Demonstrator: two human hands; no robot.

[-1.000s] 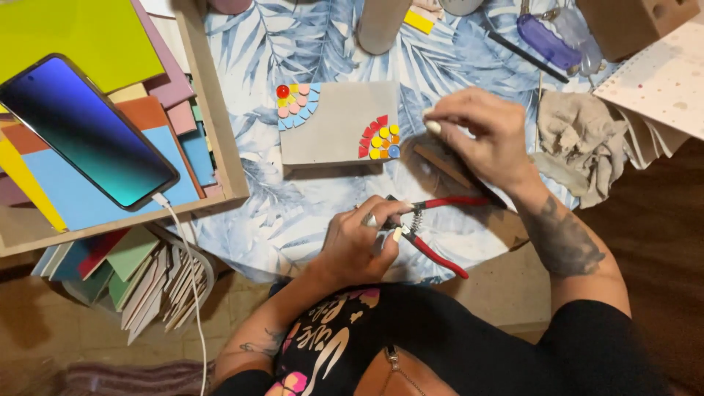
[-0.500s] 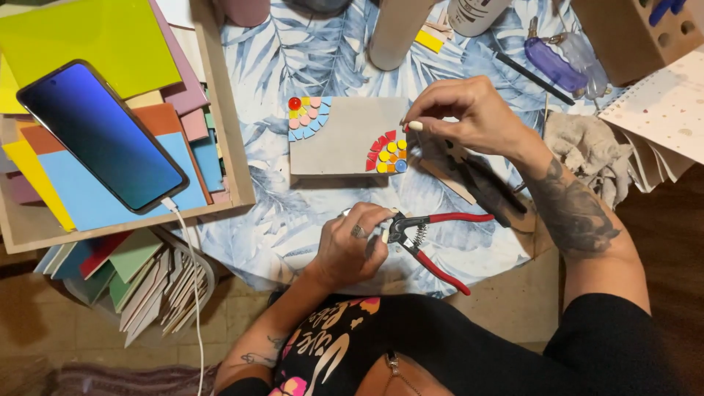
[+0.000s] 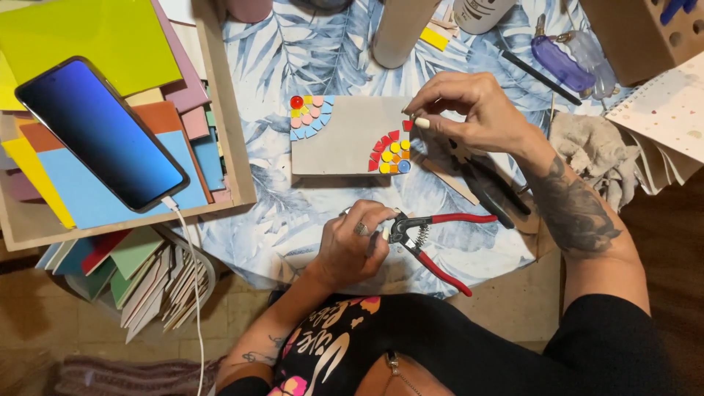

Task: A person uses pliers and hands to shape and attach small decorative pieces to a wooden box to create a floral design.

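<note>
A grey rectangular slab (image 3: 337, 143) lies on the leaf-print tablecloth. It carries a fan of small coloured tiles at its upper left corner (image 3: 308, 116) and another at its lower right corner (image 3: 390, 152). My right hand (image 3: 469, 110) hovers over the slab's right edge, fingertips pinched on a small red tile piece (image 3: 408, 125) at the top of the right fan. My left hand (image 3: 359, 242) rests nearer my body, closed around the head of red-handled nippers (image 3: 433, 242), whose handles point right across the cloth.
A wooden tray (image 3: 235, 147) at left holds coloured sheets and a phone (image 3: 103, 132) on a white cable. More tiles are stacked below it (image 3: 147, 279). Cylinders (image 3: 400, 29), a purple tool (image 3: 557, 62), a cloth (image 3: 594, 150), dark tools (image 3: 491, 191) and a spiral pad (image 3: 667, 103) ring the slab.
My right hand moved from above the nippers up to the slab's right edge and pinched at the red tile. My left hand kept the nippers, shifting slightly.
</note>
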